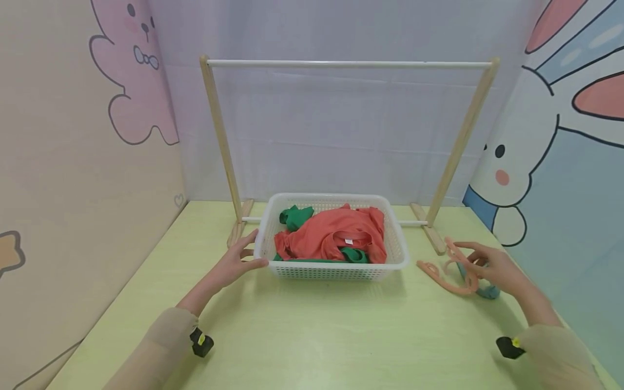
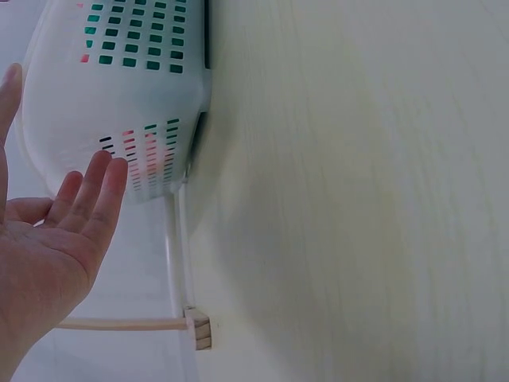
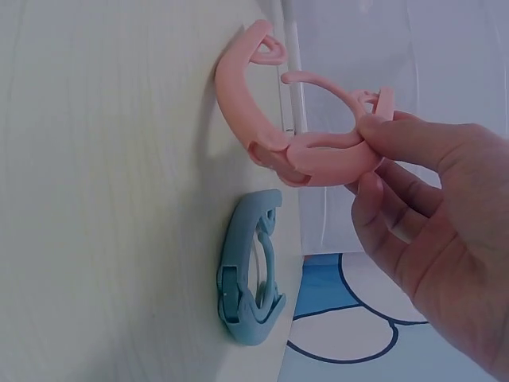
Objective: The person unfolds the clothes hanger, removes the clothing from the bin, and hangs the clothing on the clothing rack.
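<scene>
A pink plastic folding clothes hanger (image 3: 250, 107) is pinched by one arm between the thumb and fingers of my right hand (image 1: 494, 269). Below it on the table lies a blue-green folding hanger (image 3: 248, 270), partly hidden by the pink one in the head view. My left hand (image 1: 235, 266) is at the left end of a white plastic basket (image 1: 336, 273), thumb and fingers spread around its corner, touching or very near the rim. Inside the basket, a crumpled red garment (image 1: 317, 233) lies over green cloth (image 1: 296, 218).
Behind the basket stands a rack with wooden posts (image 1: 463, 141), wooden feet (image 1: 429, 230) and a white top bar (image 1: 351, 64). Its lower bar runs behind the basket. Walls with cartoon drawings (image 1: 507, 162) border the pale yellow-green table (image 1: 317, 336).
</scene>
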